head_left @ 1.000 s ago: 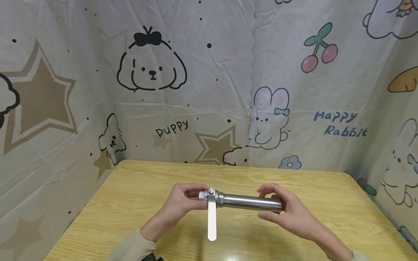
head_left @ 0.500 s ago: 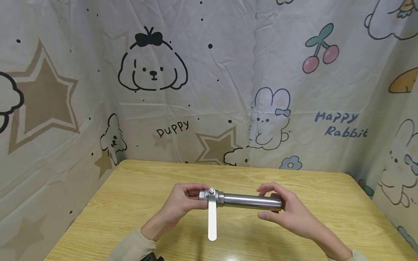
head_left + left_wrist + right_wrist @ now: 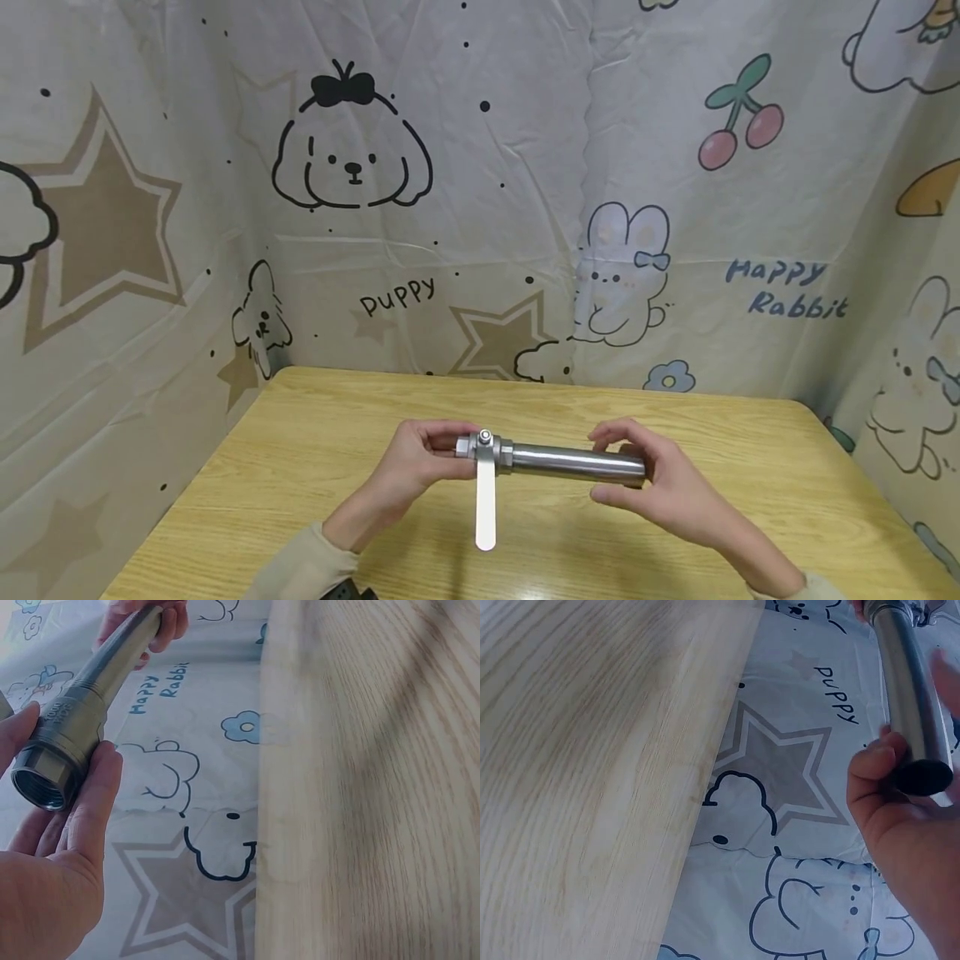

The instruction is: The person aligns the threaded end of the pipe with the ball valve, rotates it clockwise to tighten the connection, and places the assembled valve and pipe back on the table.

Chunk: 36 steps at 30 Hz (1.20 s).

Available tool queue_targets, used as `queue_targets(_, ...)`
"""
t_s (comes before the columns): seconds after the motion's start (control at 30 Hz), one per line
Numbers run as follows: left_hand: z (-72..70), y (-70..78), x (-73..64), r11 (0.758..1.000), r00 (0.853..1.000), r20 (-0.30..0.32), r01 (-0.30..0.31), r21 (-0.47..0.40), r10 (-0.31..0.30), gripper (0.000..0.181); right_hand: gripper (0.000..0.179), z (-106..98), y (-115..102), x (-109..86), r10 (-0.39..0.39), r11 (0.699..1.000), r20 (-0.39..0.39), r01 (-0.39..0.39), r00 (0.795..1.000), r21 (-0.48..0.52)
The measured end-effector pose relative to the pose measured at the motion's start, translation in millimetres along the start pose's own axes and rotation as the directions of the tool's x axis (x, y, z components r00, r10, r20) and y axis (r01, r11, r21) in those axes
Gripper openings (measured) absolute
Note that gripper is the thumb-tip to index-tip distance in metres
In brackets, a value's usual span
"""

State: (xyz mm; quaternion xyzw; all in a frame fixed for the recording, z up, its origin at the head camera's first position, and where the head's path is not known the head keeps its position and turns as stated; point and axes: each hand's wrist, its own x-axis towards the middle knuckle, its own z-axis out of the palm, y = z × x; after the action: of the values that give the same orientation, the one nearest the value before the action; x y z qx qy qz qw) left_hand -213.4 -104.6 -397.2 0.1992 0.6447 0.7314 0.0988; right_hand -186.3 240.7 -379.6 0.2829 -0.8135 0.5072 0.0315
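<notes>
A steel ball valve (image 3: 485,451) with a long flat handle (image 3: 486,508) is joined to a smooth metal pipe (image 3: 577,463). Both are held level above the table in the head view, the handle pointing towards the person. My left hand (image 3: 408,458) grips the valve body at its left end, thumb on the near side, fingers behind. In the left wrist view its open threaded mouth (image 3: 43,784) shows. At the far end of the pipe, my right hand (image 3: 663,479) curls round it; thumb and index fingertip stand slightly off the pipe. The right wrist view shows the pipe's dark round end (image 3: 922,778).
A wood-grain table (image 3: 337,408) lies beneath both hands. Behind it and along both sides hangs a pale curtain (image 3: 510,225) printed with cartoon animals, stars and lettering. A dark object (image 3: 348,591) shows at the left wrist.
</notes>
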Motion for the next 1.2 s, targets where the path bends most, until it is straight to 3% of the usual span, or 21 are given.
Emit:
queue_targets(0.13,0.6,-0.4,0.1,1.0,1.0,0.005,-0.002,0.001,0.002,0.047,0.035,0.1,1.6,-0.1,-0.049,0.999,-0.016,0.049,0.999,0.005)
queue_targets(0.33,1.8,1.5,-0.5,1.0,1.0,0.006,-0.001,-0.003,0.001,0.047,0.016,-1.3,-0.7,-0.7,-0.005,0.999,-0.005,0.006,1.0,0.045)
queue_targets(0.47,2.4,2.3,-0.5,1.0,1.0,0.001,0.003,-0.003,-0.003,0.047,0.028,-0.9,-0.6,-2.1,-0.008,1.0,-0.003,0.008,1.0,0.023)
queue_targets(0.6,2.6,1.5,-0.3,1.0,1.0,0.003,0.004,-0.003,-0.004,0.047,0.045,0.0,3.5,-2.5,-0.061,0.998,-0.025,0.061,0.998,-0.006)
queue_targets(0.7,2.7,1.0,-0.9,1.0,1.0,0.006,0.002,-0.003,-0.002,0.047,0.038,0.4,5.5,-2.6,-0.065,0.998,-0.025,0.066,0.998,0.014)
queue_targets(0.87,3.2,1.4,-1.5,1.0,1.0,0.006,-0.002,-0.001,0.002,0.047,0.019,0.0,2.6,-2.9,0.014,1.0,0.0,-0.014,1.0,0.026)
queue_targets(1.1,4.2,2.4,-1.8,1.0,1.0,0.015,0.0,0.008,0.0,0.046,0.045,-0.5,2.5,-3.8,0.005,1.0,-0.017,-0.004,1.0,0.015)
queue_targets(1.2,4.4,1.9,-1.7,1.0,1.0,0.015,-0.001,0.008,0.001,0.046,0.04,-0.2,3.4,-3.7,-0.023,0.999,-0.017,0.024,1.0,0.029)
